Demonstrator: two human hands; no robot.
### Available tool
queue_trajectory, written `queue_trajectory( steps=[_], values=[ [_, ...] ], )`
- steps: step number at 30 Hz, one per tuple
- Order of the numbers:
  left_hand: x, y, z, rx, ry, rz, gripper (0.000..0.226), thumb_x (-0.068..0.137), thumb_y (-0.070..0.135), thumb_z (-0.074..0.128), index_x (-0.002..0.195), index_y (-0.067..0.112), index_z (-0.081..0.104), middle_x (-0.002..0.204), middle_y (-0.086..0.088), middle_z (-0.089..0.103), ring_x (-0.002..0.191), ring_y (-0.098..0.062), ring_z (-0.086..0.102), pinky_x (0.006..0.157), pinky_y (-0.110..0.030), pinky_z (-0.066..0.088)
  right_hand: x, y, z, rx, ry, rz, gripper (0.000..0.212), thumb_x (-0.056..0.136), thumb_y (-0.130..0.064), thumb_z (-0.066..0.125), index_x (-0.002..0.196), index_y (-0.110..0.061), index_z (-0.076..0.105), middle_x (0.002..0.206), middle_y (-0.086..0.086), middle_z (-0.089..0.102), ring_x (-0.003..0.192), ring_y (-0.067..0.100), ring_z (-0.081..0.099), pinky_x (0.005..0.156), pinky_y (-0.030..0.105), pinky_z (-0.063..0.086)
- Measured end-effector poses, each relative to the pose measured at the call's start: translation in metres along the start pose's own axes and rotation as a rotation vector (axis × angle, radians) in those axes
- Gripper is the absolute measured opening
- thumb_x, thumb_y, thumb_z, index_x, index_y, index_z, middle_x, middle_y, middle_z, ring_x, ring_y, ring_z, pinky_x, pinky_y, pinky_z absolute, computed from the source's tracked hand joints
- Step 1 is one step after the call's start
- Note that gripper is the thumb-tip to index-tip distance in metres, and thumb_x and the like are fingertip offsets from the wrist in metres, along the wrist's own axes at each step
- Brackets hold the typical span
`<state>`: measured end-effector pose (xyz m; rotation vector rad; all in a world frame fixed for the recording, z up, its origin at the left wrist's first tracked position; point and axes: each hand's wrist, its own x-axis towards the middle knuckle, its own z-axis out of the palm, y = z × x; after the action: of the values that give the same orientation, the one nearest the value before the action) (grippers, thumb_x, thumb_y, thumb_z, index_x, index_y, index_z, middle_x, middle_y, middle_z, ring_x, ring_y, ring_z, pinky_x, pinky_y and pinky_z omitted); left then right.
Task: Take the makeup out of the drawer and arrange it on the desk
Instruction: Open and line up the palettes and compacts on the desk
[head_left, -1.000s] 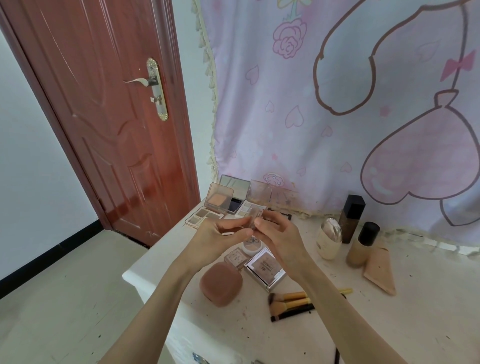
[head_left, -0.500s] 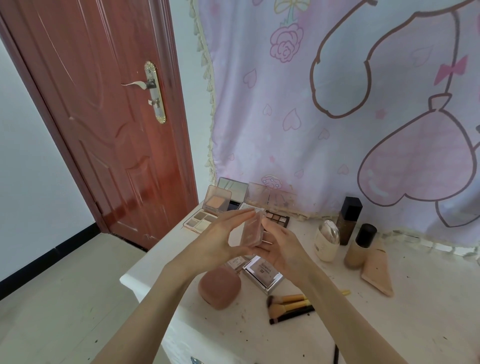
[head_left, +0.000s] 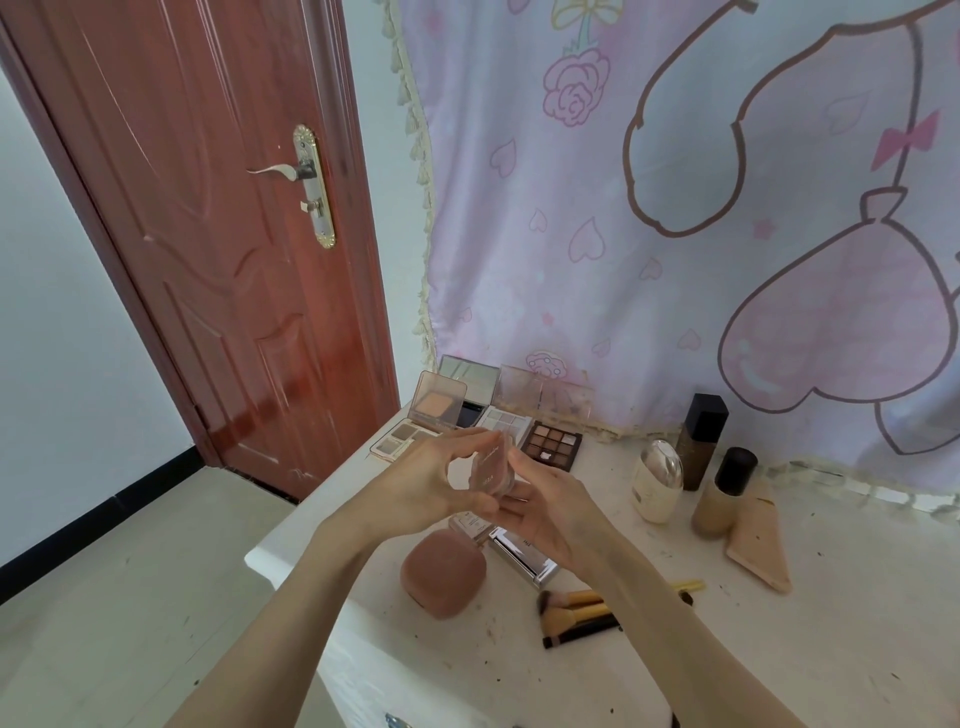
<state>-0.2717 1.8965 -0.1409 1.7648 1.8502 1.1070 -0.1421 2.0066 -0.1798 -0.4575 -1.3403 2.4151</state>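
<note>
— White desk (head_left: 779, 649) stood w/ its back edge against a pink cartoon curtain (head_left: 675, 234); red-brown door (head_left: 208, 234) was off past its left edge. What were the hands doing?

— Both were up over the left part of the desk, holding one small pinkish compact (head_left: 491, 465) between them. Left hand (head_left: 421, 488) had thumb & fingers curled round its left side; right hand (head_left: 550, 506) pinched it from the right, fingertips at its top edge. Compact was off the surface, stood on edge, faint lettering on its face, too small to read.

— And the rest of the makeup?

— At the back left corner, three open palettes w/ lids up: a beige one (head_left: 415, 431), a pale one (head_left: 506, 421) behind the hands, a dark brown-shades one (head_left: 553, 444) just right of it. Below the hands, near the left edge, a round pink puff case (head_left: 441, 571), and just beside it a silver box (head_left: 524, 553), partly hidden by the right wrist.

— Front edge?

— Brushes (head_left: 576, 616) lay in a bunch near the right forearm, bristles pointing left. Toward the back, right of the hands: a cream bottle (head_left: 657, 480), a tall dark bottle (head_left: 701, 441) behind it, a beige bottle w/ black cap (head_left: 724, 491), and a beige tube (head_left: 758, 545) lying flat, touching that bottle's base.

— Drawer?

— Only a bit of metal handle (head_left: 395, 719) showed at the desk front.
</note>
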Motion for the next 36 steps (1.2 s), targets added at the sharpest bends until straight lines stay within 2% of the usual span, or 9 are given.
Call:
queue_trajectory(
  steps=[6, 11, 15, 18, 21, 24, 29, 32, 36],
  values=[
    [0.003, -0.006, -0.010, -0.097, -0.077, -0.046, 0.053, 0.077, 0.011, 0.072, 0.113, 0.044, 0.053, 0.109, 0.045, 0.053, 0.112, 0.020, 0.045, 0.089, 0.002, 0.031, 0.002, 0.001, -0.001, 0.065, 0.000, 0.027, 0.033, 0.081, -0.031, 0.064, 0.099, -0.005, 0.072, 0.094, 0.022, 0.070, 0.087, 0.030, 0.069, 0.078, 0.036, 0.057],
    [0.014, -0.021, -0.025, -0.155, 0.137, -0.127, 0.027, 0.086, 0.004, 0.061, 0.106, 0.020, 0.070, 0.107, 0.000, 0.070, 0.096, -0.007, 0.062, 0.091, -0.021, 0.045, 0.014, 0.002, -0.008, 0.168, -0.060, 0.098, 0.050, 0.085, -0.027, 0.062, 0.121, 0.006, 0.054, 0.111, 0.031, 0.062, 0.103, 0.040, 0.063, 0.090, 0.042, 0.053],
    [0.038, -0.033, -0.037, -0.057, 0.187, -0.148, 0.033, 0.085, 0.001, 0.062, 0.090, 0.032, 0.073, 0.089, 0.012, 0.071, 0.081, 0.007, 0.063, 0.072, -0.008, 0.048, 0.033, 0.003, -0.006, 0.042, -0.018, 0.109, 0.022, 0.094, -0.011, 0.050, 0.114, -0.010, 0.060, 0.101, 0.018, 0.070, 0.090, 0.030, 0.068, 0.077, 0.034, 0.057],
    [0.059, -0.040, -0.042, 0.031, 0.103, -0.180, 0.040, 0.086, 0.001, 0.061, 0.079, 0.039, 0.072, 0.074, 0.027, 0.067, 0.077, 0.006, 0.062, 0.071, -0.007, 0.048, 0.051, -0.001, -0.005, -0.153, 0.113, 0.043, 0.024, 0.094, -0.010, 0.053, 0.116, -0.013, 0.060, 0.092, 0.008, 0.071, 0.078, 0.022, 0.068, 0.064, 0.029, 0.055],
    [0.076, -0.046, -0.044, 0.098, 0.078, -0.202, 0.034, 0.085, 0.003, 0.061, 0.077, 0.034, 0.072, 0.077, 0.018, 0.071, 0.082, -0.007, 0.064, 0.081, -0.020, 0.051, 0.065, -0.006, -0.007, -0.398, 0.181, -0.086, 0.020, 0.090, -0.012, 0.060, 0.108, -0.012, 0.067, 0.097, 0.008, 0.071, 0.090, 0.022, 0.068, 0.082, 0.032, 0.056],
    [0.090, -0.049, -0.039, 0.123, 0.091, -0.225, 0.027, 0.085, 0.002, 0.061, 0.080, 0.024, 0.076, 0.089, 0.007, 0.074, 0.091, -0.011, 0.066, 0.088, -0.028, 0.051, 0.077, -0.010, -0.006, -0.498, 0.199, -0.155, 0.014, 0.088, -0.008, 0.060, 0.085, -0.018, 0.071, 0.090, 0.009, 0.071, 0.084, 0.019, 0.068, 0.082, 0.033, 0.056],
    [0.088, -0.061, -0.027, 0.282, 0.283, -0.255, 0.026, 0.090, 0.015, 0.059, 0.115, 0.014, 0.065, 0.121, -0.001, 0.063, 0.114, -0.015, 0.055, 0.090, -0.007, 0.030, 0.100, -0.007, -0.011, -0.285, 0.341, -0.052, 0.010, 0.090, -0.006, 0.059, 0.088, -0.009, 0.068, 0.088, 0.015, 0.069, 0.080, 0.022, 0.068, 0.073, 0.033, 0.058],
    [0.059, -0.073, -0.011, 0.350, 0.425, -0.292, 0.029, 0.087, 0.014, 0.062, 0.116, 0.014, 0.064, 0.113, -0.003, 0.065, 0.104, -0.015, 0.054, 0.079, -0.003, 0.027, 0.112, 0.002, -0.017, -0.284, 0.431, 0.015, 0.010, 0.091, -0.005, 0.057, 0.085, -0.008, 0.064, 0.098, 0.019, 0.068, 0.095, 0.029, 0.067, 0.091, 0.046, 0.052],
    [0.018, -0.091, 0.012, 0.333, 0.414, -0.387, 0.020, 0.085, 0.013, 0.065, 0.104, 0.013, 0.069, 0.097, 0.000, 0.068, 0.085, -0.010, 0.057, 0.074, -0.007, 0.034, 0.124, 0.011, -0.017, -0.359, 0.482, 0.049, 0.017, 0.090, -0.002, 0.055, 0.078, -0.014, 0.057, 0.100, 0.015, 0.068, 0.096, 0.026, 0.067, 0.093, 0.044, 0.051]
  ],
)
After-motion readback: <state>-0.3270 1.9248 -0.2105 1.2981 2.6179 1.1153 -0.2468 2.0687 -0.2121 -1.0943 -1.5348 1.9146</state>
